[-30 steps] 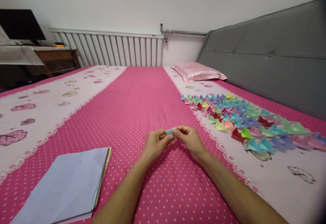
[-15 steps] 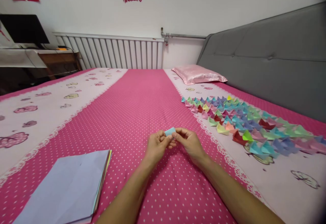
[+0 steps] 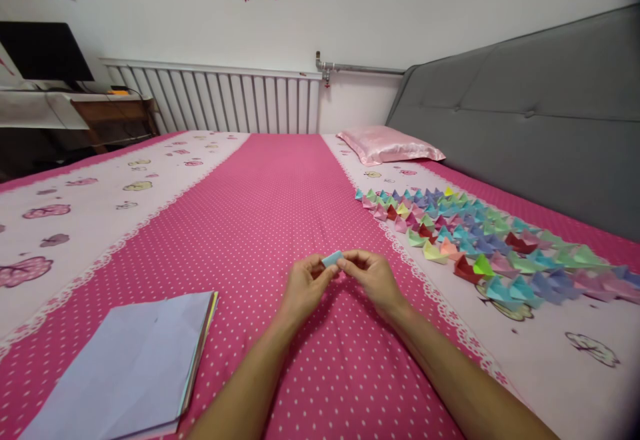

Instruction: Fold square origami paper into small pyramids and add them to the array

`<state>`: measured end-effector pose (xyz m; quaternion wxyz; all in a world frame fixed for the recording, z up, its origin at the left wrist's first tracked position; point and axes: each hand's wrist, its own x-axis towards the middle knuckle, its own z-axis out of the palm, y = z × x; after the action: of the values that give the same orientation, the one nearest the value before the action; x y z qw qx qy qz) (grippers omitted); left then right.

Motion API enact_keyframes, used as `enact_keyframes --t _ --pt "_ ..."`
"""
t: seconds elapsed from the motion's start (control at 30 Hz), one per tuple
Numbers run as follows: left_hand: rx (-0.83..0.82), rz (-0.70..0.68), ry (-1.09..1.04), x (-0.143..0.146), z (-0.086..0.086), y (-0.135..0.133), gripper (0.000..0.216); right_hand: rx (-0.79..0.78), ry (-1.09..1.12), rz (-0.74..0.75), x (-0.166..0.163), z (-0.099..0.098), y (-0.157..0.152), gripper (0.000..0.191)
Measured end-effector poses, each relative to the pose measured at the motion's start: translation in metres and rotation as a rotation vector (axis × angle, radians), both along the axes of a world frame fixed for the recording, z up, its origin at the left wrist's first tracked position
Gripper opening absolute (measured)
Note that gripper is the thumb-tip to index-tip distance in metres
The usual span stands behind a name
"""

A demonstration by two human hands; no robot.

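Note:
A small folded piece of light blue paper (image 3: 333, 259) is pinched between my two hands above the pink dotted bedspread (image 3: 280, 193). My left hand (image 3: 306, 287) grips its left side, thumb in front and fingers behind. On the other side, my right hand (image 3: 371, 279) holds the right end between thumb and fingertips. Part of the paper is hidden by the thumbs. To the right of my hands, many folded paper boats (image 3: 465, 227) in several colours stand in rows on the bed.
At the lower left lies a stack of coloured paper (image 3: 130, 360) with a pale lilac sheet on top. A pink pillow (image 3: 390, 145) rests near the grey headboard (image 3: 530, 107). Beyond the bed are a radiator (image 3: 225, 100) and a desk with a monitor (image 3: 45, 53).
The blue paper now shows as a narrower strip, tilted or folded down between the fingers. Both hands stay in nearly the same place, and the view has shifted slightly.

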<state>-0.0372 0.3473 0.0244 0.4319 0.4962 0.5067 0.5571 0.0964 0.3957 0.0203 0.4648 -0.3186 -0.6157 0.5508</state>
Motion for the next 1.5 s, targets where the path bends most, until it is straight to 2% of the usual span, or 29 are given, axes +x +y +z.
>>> enact_keyframes --t 0.1,0.23,0.63,0.83,1.1,1.5 --pt "0.025 0.108 0.08 -0.005 0.001 0.0 0.022 0.102 -0.077 -0.026 0.0 -0.004 0.002 0.02" --pt "0.028 0.197 0.119 -0.009 0.004 0.0 0.021 0.156 -0.155 -0.017 -0.001 -0.007 0.002 0.018" --pt "-0.033 0.173 0.297 -0.008 0.005 -0.003 0.013 0.205 -0.233 -0.001 -0.002 -0.008 -0.002 0.011" --pt "0.015 0.17 0.391 -0.011 -0.004 -0.002 0.011 0.281 -0.311 -0.004 -0.001 -0.008 -0.001 0.013" --pt "0.039 0.166 0.555 -0.009 -0.006 -0.002 0.011 0.327 -0.379 -0.031 -0.001 -0.008 -0.002 0.016" --pt "0.073 0.118 0.609 -0.012 -0.014 0.0 0.01 0.374 -0.429 -0.075 -0.002 -0.012 -0.002 0.012"
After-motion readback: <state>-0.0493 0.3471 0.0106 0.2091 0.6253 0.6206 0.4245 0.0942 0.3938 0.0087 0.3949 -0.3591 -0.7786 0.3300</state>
